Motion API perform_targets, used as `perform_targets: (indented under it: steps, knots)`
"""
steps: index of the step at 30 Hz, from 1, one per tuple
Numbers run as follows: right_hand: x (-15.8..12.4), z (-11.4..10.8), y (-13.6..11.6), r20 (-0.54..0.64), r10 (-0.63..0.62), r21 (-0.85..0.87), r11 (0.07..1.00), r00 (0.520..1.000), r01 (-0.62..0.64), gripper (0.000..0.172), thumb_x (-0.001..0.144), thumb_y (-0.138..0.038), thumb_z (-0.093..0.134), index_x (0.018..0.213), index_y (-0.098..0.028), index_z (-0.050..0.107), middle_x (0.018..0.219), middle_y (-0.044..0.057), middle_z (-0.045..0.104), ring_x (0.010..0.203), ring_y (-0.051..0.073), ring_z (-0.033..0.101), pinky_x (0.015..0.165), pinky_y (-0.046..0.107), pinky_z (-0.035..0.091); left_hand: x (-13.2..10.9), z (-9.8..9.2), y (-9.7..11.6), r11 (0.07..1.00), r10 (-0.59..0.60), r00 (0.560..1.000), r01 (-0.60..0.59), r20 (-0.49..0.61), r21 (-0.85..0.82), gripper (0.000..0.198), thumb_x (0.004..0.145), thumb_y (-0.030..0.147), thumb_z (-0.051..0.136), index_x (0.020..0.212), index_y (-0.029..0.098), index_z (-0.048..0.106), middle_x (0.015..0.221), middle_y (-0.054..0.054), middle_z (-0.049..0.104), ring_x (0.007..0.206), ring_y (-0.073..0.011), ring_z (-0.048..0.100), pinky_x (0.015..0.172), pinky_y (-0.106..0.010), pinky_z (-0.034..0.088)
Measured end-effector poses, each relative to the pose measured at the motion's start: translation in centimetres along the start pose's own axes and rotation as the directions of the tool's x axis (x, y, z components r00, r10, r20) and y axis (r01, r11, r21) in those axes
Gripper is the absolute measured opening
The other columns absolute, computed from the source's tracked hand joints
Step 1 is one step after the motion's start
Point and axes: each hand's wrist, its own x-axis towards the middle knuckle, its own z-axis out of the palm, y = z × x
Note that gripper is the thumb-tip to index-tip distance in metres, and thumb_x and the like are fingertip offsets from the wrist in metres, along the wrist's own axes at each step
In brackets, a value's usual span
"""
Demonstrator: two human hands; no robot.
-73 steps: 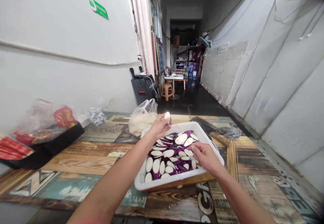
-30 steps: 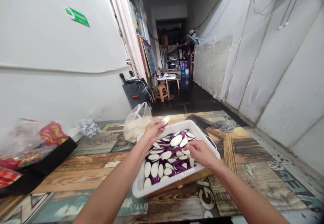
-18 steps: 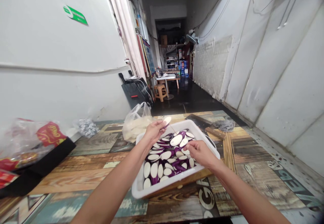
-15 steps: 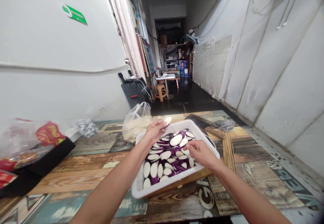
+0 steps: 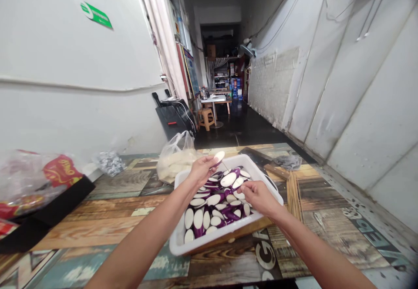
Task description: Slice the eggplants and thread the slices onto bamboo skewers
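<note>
A white plastic tray (image 5: pixel 178 241) on the table is full of several oval eggplant slices (image 5: pixel 214 199), white with purple skin. My left hand (image 5: pixel 202 169) is raised over the tray's far left side, fingers pinched on one eggplant slice (image 5: pixel 218 156). A thin skewer (image 5: pixel 230 171) runs between the held slice and my right hand. My right hand (image 5: pixel 257 196) hovers over the tray's right side with thumb and fingers pinched on the near end of the skewer.
A clear plastic bag (image 5: pixel 174 160) of pale stuff lies behind the tray. A red-printed bag on a black box (image 5: pixel 48 193) sits at the left. A grey rag (image 5: pixel 287 161) and a cleaver (image 5: pixel 267 160) lie at the far right. A corridor with a stool (image 5: pixel 207 118) runs ahead.
My left hand with its slice has shifted slightly right and up. The right hand has stayed pinched over the tray. The view has drifted a little since the earliest frame.
</note>
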Motion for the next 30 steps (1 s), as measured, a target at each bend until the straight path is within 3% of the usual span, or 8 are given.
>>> perform_targets:
  steps: [11,23,27,30]
  knots:
    - [0.1,0.2,0.2,-0.055,-0.021,0.007,1.000,0.998,0.021,0.025,0.075,-0.029,0.042,0.071,-0.013,0.059,0.042,-0.009,0.030,0.038,0.007,0.022,0.037,0.020,0.014,-1.5,2.1,-0.6,0.994,-0.055,0.997,0.049,0.058,0.094,0.017,0.060,0.011,0.073,0.070,0.008,0.060,0.065,-0.006,0.061,0.049,-0.0058,0.051,0.043,-0.016,0.036]
    - [0.1,0.1,0.6,-0.101,-0.050,0.028,0.998,0.994,0.053,0.021,0.075,-0.026,0.044,0.066,-0.014,0.058,0.042,-0.008,0.033,0.038,0.006,0.025,0.038,0.019,0.017,-1.8,2.3,-1.4,0.991,-0.081,0.992,0.070,0.092,0.112,0.021,0.055,0.015,0.076,0.070,0.009,0.063,0.063,-0.004,0.061,0.050,-0.0072,0.052,0.046,-0.018,0.039]
    - [0.1,0.3,0.5,-0.125,-0.051,0.071,0.996,0.991,0.060,0.019,0.075,-0.027,0.047,0.067,-0.014,0.059,0.042,-0.008,0.035,0.037,0.006,0.027,0.037,0.018,0.018,-1.7,2.6,-1.3,0.992,-0.060,0.991,0.045,0.120,0.121,0.028,0.055,0.022,0.077,0.077,0.010,0.064,0.069,-0.005,0.063,0.056,-0.0098,0.055,0.050,-0.020,0.042]
    - [0.1,0.4,0.7,-0.166,-0.041,0.108,0.992,0.985,0.060,0.020,0.076,-0.032,0.049,0.071,-0.014,0.058,0.042,-0.008,0.036,0.035,0.005,0.027,0.035,0.018,0.018,-1.1,2.0,-1.1,0.988,0.002,0.989,-0.024,0.146,0.152,0.027,0.064,0.032,0.070,0.082,0.012,0.065,0.073,-0.005,0.063,0.058,-0.0093,0.055,0.054,-0.021,0.043]
